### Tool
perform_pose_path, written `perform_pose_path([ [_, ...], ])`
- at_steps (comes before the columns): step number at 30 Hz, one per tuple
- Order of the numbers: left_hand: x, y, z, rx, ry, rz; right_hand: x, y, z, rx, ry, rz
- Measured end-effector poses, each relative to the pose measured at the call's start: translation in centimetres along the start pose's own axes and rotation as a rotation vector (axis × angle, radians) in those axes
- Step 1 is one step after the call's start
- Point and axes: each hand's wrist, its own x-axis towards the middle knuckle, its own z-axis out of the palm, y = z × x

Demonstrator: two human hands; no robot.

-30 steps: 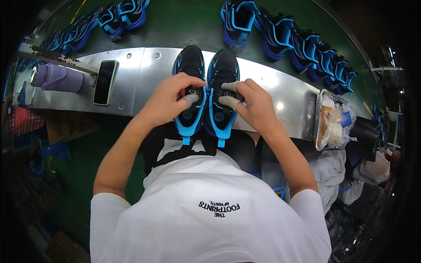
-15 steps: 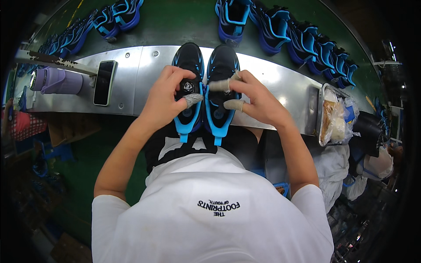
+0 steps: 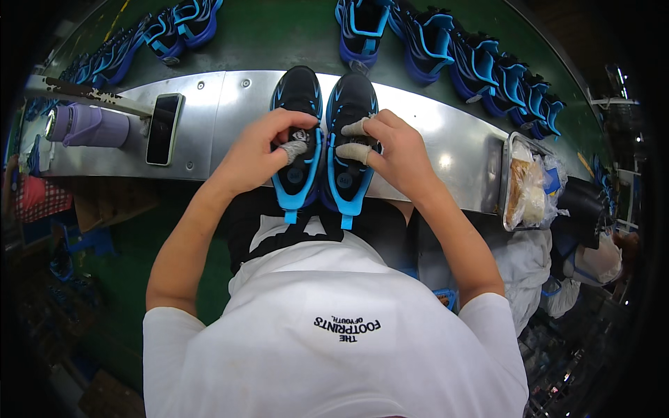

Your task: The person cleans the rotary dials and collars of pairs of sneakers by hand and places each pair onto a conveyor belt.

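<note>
A pair of black sneakers with bright blue collar trim and heel tabs stands side by side, toes pointing away from me. My left hand (image 3: 261, 146) closes thumb and forefinger on the tongue of the left sneaker (image 3: 300, 87), near a round dark piece. A grey cover wraps that thumb. On the right sneaker (image 3: 352, 90), my right hand (image 3: 394, 150) grips the tongue area from the outer side, with beige covers on thumb and forefinger. The heels of both shoes reach over the near edge of the metal ledge (image 3: 446, 139).
A phone (image 3: 164, 129) and a purple bottle (image 3: 94, 126) lie to the left, by a chipped metal bar (image 3: 90, 96). At the right, a metal tray (image 3: 507, 184) holds plastic-wrapped items. Rows of similar sneakers (image 3: 425, 49) stand on the green surface (image 3: 279, 35) beyond the ledge.
My left thumb has moved back from the inner edge of the left sneaker onto its tongue. My right fingers have shifted slightly left and settled on the right sneaker's tongue.
</note>
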Motion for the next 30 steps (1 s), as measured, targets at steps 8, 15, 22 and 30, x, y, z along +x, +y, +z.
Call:
perform_pose_path([
  [8, -0.1, -0.3, 0.7, 0.133, 0.092, 0.049, -1.0, 0.4, 0.1, 0.009, 0.017, -0.126],
  [15, -0.8, 0.6, 1.1, 0.075, 0.180, 0.047, 0.0, 0.8, 0.0, 0.167, 0.027, -0.235],
  [22, -0.5, 0.1, 0.8, 0.064, 0.132, -0.002, -0.5, 0.3, 0.1, 0.012, 0.047, -0.129],
  [30, -0.5, 0.7, 1.2, 0.078, 0.143, -0.029, -1.0, -0.2, 0.5, -0.024, 0.013, 0.028],
])
